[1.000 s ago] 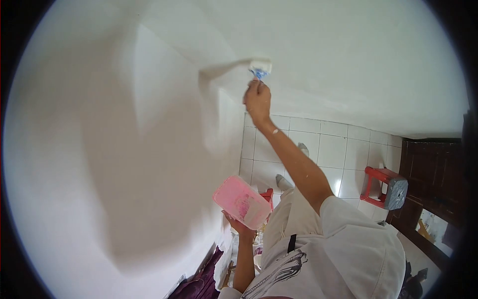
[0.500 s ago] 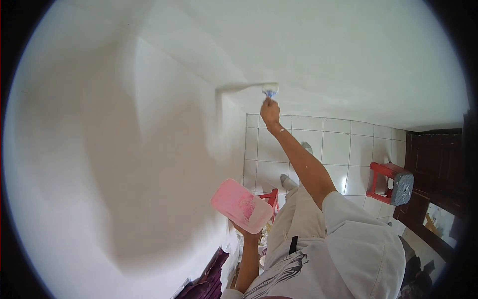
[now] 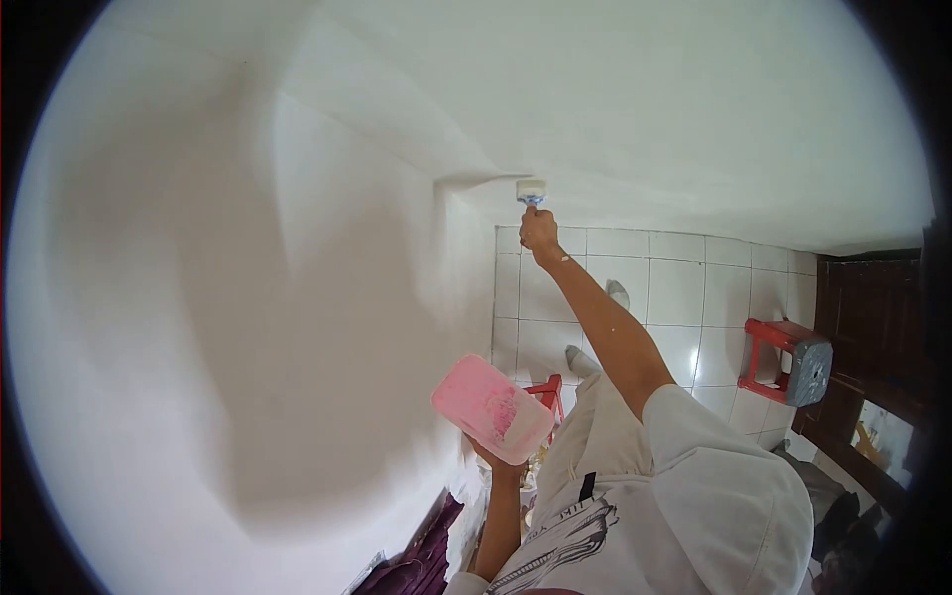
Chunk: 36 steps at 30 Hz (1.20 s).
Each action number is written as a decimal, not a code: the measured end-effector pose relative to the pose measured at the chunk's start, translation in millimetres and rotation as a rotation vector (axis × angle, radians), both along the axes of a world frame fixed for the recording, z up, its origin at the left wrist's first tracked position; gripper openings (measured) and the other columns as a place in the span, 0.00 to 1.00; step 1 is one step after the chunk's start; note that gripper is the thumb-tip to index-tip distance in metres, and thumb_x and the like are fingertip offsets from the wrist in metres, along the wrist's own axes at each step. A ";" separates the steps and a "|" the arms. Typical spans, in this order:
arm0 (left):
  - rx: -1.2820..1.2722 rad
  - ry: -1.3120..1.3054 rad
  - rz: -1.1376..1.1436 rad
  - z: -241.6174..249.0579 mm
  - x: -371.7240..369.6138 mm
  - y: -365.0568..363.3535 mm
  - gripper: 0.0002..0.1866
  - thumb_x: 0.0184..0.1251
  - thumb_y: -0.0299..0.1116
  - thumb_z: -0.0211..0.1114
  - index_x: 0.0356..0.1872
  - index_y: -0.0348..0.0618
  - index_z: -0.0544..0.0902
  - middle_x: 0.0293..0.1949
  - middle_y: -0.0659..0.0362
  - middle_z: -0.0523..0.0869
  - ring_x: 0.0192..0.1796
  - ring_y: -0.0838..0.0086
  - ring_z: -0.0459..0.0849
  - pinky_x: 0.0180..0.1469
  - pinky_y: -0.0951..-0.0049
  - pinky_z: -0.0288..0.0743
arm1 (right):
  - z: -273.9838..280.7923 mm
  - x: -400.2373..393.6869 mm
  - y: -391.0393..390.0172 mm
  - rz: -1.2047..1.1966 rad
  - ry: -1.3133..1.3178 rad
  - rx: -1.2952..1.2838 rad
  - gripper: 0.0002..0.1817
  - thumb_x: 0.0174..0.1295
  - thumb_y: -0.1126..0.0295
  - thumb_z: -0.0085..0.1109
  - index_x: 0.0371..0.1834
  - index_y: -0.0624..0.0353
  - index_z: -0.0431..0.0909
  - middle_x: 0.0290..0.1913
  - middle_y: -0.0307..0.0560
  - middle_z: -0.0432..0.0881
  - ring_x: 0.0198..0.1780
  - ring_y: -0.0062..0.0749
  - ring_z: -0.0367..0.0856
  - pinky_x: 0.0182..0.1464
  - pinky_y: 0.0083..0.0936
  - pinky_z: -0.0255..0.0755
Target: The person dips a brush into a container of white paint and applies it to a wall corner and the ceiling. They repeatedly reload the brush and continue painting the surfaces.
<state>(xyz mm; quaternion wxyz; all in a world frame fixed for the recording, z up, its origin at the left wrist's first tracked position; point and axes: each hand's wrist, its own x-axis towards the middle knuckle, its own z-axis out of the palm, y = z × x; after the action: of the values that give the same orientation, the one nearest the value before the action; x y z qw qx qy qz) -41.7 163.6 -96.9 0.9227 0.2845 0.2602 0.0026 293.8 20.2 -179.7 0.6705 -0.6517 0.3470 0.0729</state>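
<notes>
Two hands busy: right hand (image 3: 538,231) gripping brush (image 3: 532,189) at wall corner, left hand (image 3: 493,458) under pink container (image 3: 491,409)

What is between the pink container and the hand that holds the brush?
In the head view, the stretch between the pink container and the right hand on the brush is bare: only white wall and tiled floor show behind.

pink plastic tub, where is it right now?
Head view, centre-low: the pink plastic tub sits tilted in the left hand, beside the white wall, below the right hand holding a blue-handled brush.
</notes>
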 end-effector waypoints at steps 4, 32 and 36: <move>0.134 0.015 -0.029 9.8 7.6 -3.6 0.35 0.69 0.64 0.43 0.69 0.52 0.60 0.62 0.56 0.72 0.61 0.58 0.75 0.60 0.47 0.73 | 106.3 2.3 0.1 -0.007 -0.363 -0.105 0.26 0.73 0.57 0.41 0.21 0.66 0.73 0.16 0.50 0.72 0.19 0.40 0.71 0.26 0.35 0.65; 0.277 -0.098 -0.008 -19.7 3.9 0.1 0.29 0.72 0.52 0.50 0.66 0.45 0.62 0.55 0.52 0.76 0.56 0.60 0.78 0.56 0.57 0.78 | -97.3 -18.9 2.3 -0.024 -0.340 -0.540 0.27 0.74 0.55 0.37 0.25 0.66 0.74 0.23 0.62 0.77 0.27 0.49 0.81 0.30 0.44 0.69; 0.656 -0.099 -0.040 -28.5 2.2 9.4 0.30 0.71 0.55 0.49 0.65 0.44 0.63 0.54 0.51 0.77 0.55 0.58 0.79 0.56 0.56 0.78 | -78.6 -19.5 4.9 -0.035 -0.120 -0.342 0.28 0.74 0.55 0.39 0.23 0.66 0.74 0.19 0.54 0.77 0.24 0.45 0.77 0.28 0.43 0.67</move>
<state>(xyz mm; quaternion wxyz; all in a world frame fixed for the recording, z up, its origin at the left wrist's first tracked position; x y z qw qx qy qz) -39.5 173.0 -125.4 0.7933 0.5710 0.1946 0.0820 274.3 25.1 -258.3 0.5705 -0.7533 0.3250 -0.0377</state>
